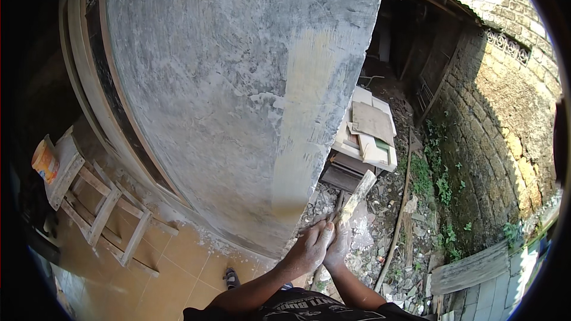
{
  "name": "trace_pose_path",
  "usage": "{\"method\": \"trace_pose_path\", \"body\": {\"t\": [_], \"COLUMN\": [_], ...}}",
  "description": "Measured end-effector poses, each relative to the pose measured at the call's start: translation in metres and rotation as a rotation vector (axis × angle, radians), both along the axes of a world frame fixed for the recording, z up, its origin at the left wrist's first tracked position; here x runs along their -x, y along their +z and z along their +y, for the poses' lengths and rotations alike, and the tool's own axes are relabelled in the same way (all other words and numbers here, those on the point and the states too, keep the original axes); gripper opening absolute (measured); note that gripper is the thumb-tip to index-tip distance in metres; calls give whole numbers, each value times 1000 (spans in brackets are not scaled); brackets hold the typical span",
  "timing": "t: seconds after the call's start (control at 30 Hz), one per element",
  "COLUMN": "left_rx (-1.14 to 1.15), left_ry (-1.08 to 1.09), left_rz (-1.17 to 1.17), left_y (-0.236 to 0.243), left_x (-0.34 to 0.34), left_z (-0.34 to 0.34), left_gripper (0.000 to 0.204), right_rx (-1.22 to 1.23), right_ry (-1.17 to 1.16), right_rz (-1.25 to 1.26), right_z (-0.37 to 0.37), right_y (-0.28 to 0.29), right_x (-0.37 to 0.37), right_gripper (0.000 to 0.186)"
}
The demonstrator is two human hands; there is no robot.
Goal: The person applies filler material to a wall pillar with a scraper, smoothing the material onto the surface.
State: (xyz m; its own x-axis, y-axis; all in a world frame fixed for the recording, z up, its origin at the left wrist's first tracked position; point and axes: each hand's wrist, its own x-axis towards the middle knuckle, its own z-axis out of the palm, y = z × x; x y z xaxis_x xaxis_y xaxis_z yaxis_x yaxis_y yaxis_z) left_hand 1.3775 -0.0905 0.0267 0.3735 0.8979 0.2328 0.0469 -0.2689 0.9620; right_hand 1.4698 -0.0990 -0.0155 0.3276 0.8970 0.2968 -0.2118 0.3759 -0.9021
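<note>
My left hand (pixel 311 246) and my right hand (pixel 337 248) are pressed close together, low in the view, just right of the wall's corner. Both are dusted with pale powder and have their fingers closed. From my right hand a flat tool (pixel 359 195) slants up and right, its face smeared with whitish paste; its exact kind is unclear. A thin dark edge stands beside it, above the left hand's fingers. What the left hand grips is hidden. To the left rises a grey plastered wall (pixel 208 77), with a pale cream vertical strip (pixel 306 95) near its corner.
A wooden stool-like frame (pixel 107 208) stands on orange floor tiles (pixel 199 279) at left, with an orange bucket (pixel 44 159) on it. Beyond the corner lie rubble (pixel 372 214), stacked boards (pixel 373 122) and a long pole (pixel 399 214). A rough block wall (pixel 482 125) bounds the right.
</note>
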Motion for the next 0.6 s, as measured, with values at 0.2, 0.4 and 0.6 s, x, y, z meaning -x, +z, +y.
{"method": "trace_pose_path", "body": {"t": [0.2,0.4,0.6], "left_rx": [188,74,156], "left_ry": [43,4,33], "left_rz": [-380,-646,-786], "left_y": [-33,-4,22], "left_x": [16,39,40], "left_z": [-13,10,30], "left_gripper": [39,47,41], "right_rx": [-101,-88,-102], "right_ry": [361,380,137], "right_rz": [-205,-543,-663], "right_z": [2,27,37], "right_y": [17,78,113], "right_x": [9,31,46], "right_gripper": [33,24,23]}}
